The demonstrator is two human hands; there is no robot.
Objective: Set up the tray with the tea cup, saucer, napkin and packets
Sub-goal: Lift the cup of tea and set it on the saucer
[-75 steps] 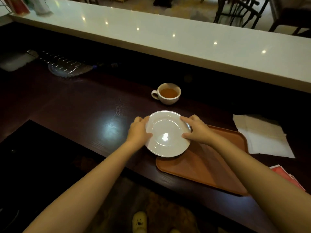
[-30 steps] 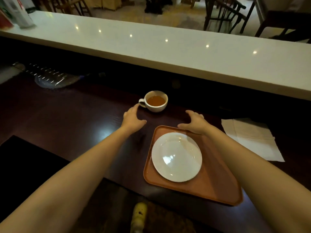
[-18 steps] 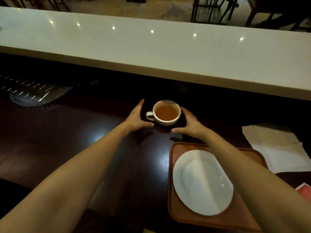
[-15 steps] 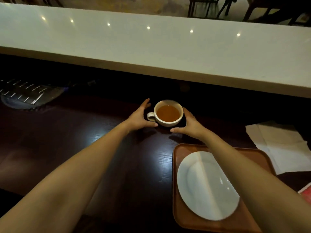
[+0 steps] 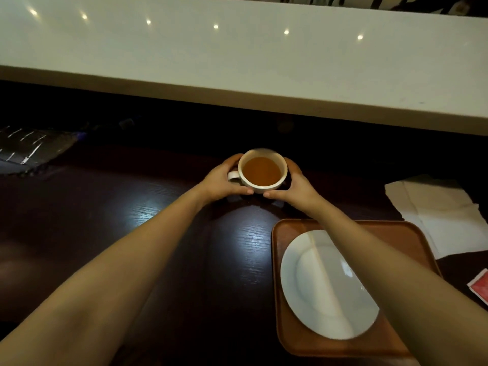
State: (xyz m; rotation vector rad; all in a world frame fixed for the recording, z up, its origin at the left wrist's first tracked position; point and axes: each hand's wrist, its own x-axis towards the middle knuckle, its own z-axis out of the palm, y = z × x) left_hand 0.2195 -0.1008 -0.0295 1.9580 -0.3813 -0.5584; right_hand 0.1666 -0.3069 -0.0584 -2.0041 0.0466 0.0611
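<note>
A white tea cup point(image 5: 262, 170) full of amber tea sits at the middle of the dark wooden counter. My left hand point(image 5: 221, 180) wraps its left side by the handle, and my right hand point(image 5: 296, 186) cups its right side; the thumbs nearly meet in front. Whether the cup is lifted off the counter I cannot tell. The white saucer point(image 5: 320, 283) lies on the brown tray point(image 5: 293, 342) at the lower right, partly under my right forearm. A white napkin point(image 5: 443, 215) lies right of the tray. A red packet point(image 5: 480, 287) pokes in at the right edge.
A raised white bar top point(image 5: 237, 62) runs across the far side, with a dark recess under it. A shiny ridged object point(image 5: 29, 150) lies at the far left of the counter.
The saucer went from my hands onto the tray. Both hands then reached forward to the cup and have closed around its sides.
</note>
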